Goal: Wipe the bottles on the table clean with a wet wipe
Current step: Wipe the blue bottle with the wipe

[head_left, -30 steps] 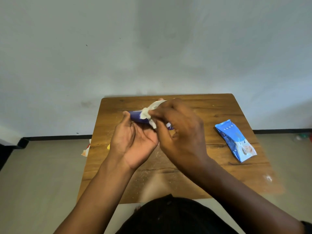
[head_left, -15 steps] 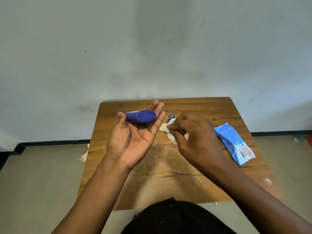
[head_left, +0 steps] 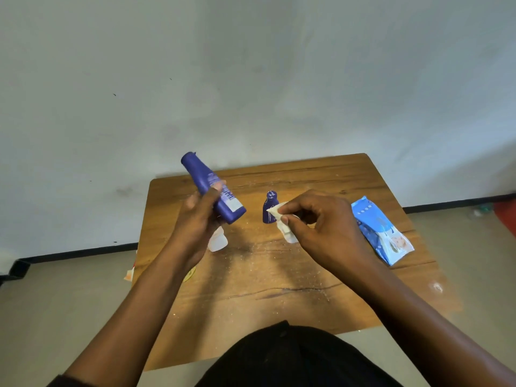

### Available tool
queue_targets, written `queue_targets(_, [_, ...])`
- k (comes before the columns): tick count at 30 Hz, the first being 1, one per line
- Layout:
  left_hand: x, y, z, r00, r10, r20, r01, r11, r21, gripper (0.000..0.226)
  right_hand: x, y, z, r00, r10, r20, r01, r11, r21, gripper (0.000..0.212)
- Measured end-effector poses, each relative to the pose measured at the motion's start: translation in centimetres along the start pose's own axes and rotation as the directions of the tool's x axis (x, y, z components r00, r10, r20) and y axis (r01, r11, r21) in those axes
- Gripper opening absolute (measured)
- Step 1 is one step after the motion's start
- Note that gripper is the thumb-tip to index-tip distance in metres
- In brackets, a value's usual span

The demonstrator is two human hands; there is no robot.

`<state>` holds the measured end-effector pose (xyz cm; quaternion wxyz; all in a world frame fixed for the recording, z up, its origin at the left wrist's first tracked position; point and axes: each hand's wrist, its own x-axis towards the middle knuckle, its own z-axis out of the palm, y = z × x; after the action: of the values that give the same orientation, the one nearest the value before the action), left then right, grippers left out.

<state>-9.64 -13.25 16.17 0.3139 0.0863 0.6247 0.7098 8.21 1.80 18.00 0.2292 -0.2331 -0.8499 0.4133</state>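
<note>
Head view: left hand (head_left: 199, 219) now gripping the tall blue bottle (head_left: 213, 188) tilted up, off the open palm of a moment ago. Right hand (head_left: 321, 222) pinching the crumpled wet wipe (head_left: 284, 224), pulled clear of it. Probably mid-turn to a fresh side. Small blue bottle (head_left: 270, 207) upright just behind the wipe; white bottle (head_left: 217, 241) near the left wrist. Wipe packet (head_left: 381, 229) far right on the table (head_left: 279, 289), contents unseen.
</note>
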Motion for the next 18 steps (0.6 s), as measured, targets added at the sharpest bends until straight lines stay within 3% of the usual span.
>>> queue_targets(4, [2.4,-2.2,-1.1,0.999,0.051,-0.007,-0.046,0.953,0.299,0.033,0.2,1.0,0.4,0.997,0.075,0.010,-0.076,0.997,0.005,0.016])
queue_targets(9, [3.3,-6.0,-0.8,0.997,0.068,0.042,-0.079,0.897,0.435,0.031,0.1,2.4,1.0,0.992,0.127,0.003,-0.127,0.991,0.034,0.017])
queue_targets(18, [3.8,-14.1,-3.1,0.996,0.050,-0.076,0.029,0.624,0.781,0.059,0.3,3.8,1.9,0.984,0.168,0.055,-0.165,0.985,-0.048,0.016])
